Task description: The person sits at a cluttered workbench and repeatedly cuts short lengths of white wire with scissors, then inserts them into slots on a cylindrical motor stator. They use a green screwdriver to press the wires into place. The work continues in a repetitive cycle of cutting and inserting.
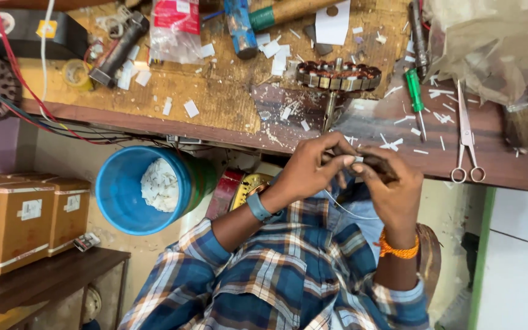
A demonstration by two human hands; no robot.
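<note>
Nearest, the left hand (pixel 310 168) and right hand (pixel 392 189) meet at the bench (pixel 227 104) edge, both grips pinched on a small dark part (pixel 375 164) held between them, a thin white wire (pixel 346 211) trailing below. Beyond stands a wound stator (pixel 337 76); right of it a green screwdriver (pixel 415 91) and scissors (pixel 465 131).

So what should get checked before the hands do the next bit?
1. Both hands on the small dark part: ok; left hand and right hand pinch it.
2. Part's exact state: cannot tell, fingers cover it.
3. Thin white wire hanging free below: ok.
4. Scissors lying on the bench: ok.
5. Green screwdriver lying beside the wound stator: ok.
</note>
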